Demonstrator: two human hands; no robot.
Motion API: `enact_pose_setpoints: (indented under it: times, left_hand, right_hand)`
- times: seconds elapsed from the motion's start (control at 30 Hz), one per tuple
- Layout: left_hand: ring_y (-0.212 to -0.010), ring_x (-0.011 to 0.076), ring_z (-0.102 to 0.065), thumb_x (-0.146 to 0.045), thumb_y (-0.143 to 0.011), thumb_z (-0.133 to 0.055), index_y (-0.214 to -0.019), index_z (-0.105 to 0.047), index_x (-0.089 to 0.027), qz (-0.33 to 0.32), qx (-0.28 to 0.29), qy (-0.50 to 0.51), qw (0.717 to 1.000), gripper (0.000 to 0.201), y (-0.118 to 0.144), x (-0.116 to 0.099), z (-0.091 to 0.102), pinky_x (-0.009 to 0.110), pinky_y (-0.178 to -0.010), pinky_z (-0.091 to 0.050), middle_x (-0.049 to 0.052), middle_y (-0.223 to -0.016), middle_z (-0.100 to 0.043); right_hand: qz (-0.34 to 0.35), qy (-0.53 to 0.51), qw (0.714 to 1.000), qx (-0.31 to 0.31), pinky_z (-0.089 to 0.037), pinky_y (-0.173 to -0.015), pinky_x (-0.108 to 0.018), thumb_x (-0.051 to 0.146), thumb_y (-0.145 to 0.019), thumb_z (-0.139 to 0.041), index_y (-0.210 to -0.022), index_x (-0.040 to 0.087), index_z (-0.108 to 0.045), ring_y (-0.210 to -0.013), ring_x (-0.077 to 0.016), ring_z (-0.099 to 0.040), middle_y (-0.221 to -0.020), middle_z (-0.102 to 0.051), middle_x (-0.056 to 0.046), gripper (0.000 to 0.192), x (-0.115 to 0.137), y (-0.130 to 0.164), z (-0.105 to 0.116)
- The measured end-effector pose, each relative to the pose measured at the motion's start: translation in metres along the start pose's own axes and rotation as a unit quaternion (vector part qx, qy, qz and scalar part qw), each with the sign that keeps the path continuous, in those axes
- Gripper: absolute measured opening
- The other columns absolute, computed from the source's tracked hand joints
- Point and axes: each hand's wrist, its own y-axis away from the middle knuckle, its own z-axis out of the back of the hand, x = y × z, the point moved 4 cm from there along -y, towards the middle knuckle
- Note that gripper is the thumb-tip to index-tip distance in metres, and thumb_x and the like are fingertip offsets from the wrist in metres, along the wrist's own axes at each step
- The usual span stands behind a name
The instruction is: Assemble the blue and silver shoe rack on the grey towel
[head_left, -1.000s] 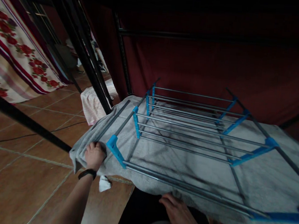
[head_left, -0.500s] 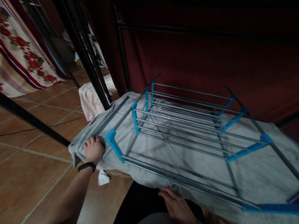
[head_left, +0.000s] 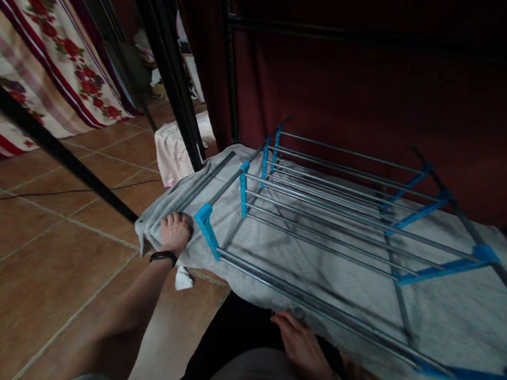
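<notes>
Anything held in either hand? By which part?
Left hand lies at the near end of the leftmost gray tube; whether it grips can't be told. Right hand: nothing visibly held.

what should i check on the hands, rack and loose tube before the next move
1. Left hand at the near end of the loose tube: ok
2. Left hand's grip on the tube: cannot tell, fingertips hidden
3. Right hand off the rack: ok, it is by the lap
4. Loose tube lying on the gray cloth: ok
5. Whole rack in view: not ok, it runs past the right edge
</notes>
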Motion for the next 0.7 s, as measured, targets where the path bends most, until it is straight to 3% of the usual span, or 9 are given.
enact_pose_setpoints:
  times: [0.23, 0.4, 0.5, 0.6, 0.63, 0.7]
  left_hand:
    - [-0.115, 0.0403, -0.051, -0.022, -0.092, -0.032, -0.122, -0.062, -0.005, 0.017, 0.001, 0.015, 1.0, 0.045, 0.002, 0.0, -0.002, 0.048, -0.093, -0.036, 0.028, -0.127, -0.056]
    - [-0.117, 0.0416, -0.05, -0.023, -0.089, -0.037, -0.12, -0.062, -0.004, 0.027, -0.014, 0.053, 0.998, 0.044, 0.002, 0.005, -0.004, 0.051, -0.096, -0.037, 0.029, -0.127, -0.056]
    - [-0.127, 0.0423, -0.045, -0.023, -0.085, -0.043, -0.125, -0.059, -0.004, 0.01, -0.059, 0.132, 0.989, 0.047, 0.005, 0.002, 0.0, 0.054, -0.105, -0.033, 0.028, -0.138, -0.05]
    - [-0.128, 0.0367, -0.047, -0.028, -0.084, -0.046, -0.12, -0.063, -0.009, 0.004, -0.096, 0.32, 0.943, 0.044, 0.015, -0.011, 0.012, 0.05, -0.109, -0.035, 0.022, -0.137, -0.055]
    - [-0.125, 0.0341, -0.051, -0.032, -0.085, -0.046, -0.117, -0.064, -0.011, 0.022, -0.096, 0.402, 0.91, 0.042, 0.021, -0.017, 0.017, 0.047, -0.107, -0.038, 0.019, -0.131, -0.059]
    - [-0.112, 0.0297, -0.06, -0.04, -0.087, -0.046, -0.112, -0.066, -0.013, 0.074, -0.067, 0.565, 0.819, 0.042, 0.034, -0.033, 0.026, 0.043, -0.099, -0.047, 0.014, -0.115, -0.068]
  right_hand:
    - [0.056, 0.041, 0.996, -0.057, -0.053, -0.094, -0.026, 0.003, -0.091, -0.038, -0.124, 0.027, -0.064, -0.105, -0.0139, -0.066, -0.119, -0.068, -0.002, 0.048, 0.009, 0.007, 0.006]
    - [0.131, 0.085, 0.964, -0.215, -0.052, -0.094, -0.031, 0.006, -0.096, -0.04, -0.124, 0.024, -0.063, -0.105, -0.0155, -0.064, -0.115, -0.069, -0.005, 0.041, 0.028, 0.018, 0.036]
    - [0.092, 0.158, 0.941, -0.283, -0.049, -0.095, -0.037, 0.012, -0.099, -0.039, -0.129, 0.023, -0.06, -0.107, -0.0194, -0.063, -0.117, -0.068, -0.008, 0.038, 0.028, 0.017, 0.057]
    - [0.015, 0.231, 0.928, -0.291, -0.047, -0.095, -0.041, 0.019, -0.101, -0.039, -0.132, 0.019, -0.057, -0.108, -0.0228, -0.063, -0.119, -0.067, -0.011, 0.036, 0.017, 0.009, 0.07]
    - [0.0, 0.249, 0.925, -0.287, -0.047, -0.095, -0.041, 0.022, -0.102, -0.039, -0.131, 0.017, -0.057, -0.107, -0.0231, -0.063, -0.117, -0.067, -0.011, 0.034, 0.013, 0.006, 0.073]
    - [-0.015, 0.277, 0.921, -0.272, -0.047, -0.091, -0.039, 0.027, -0.103, -0.039, -0.125, 0.017, -0.06, -0.099, -0.0222, -0.065, -0.11, -0.069, -0.011, 0.032, 0.005, 0.002, 0.075]
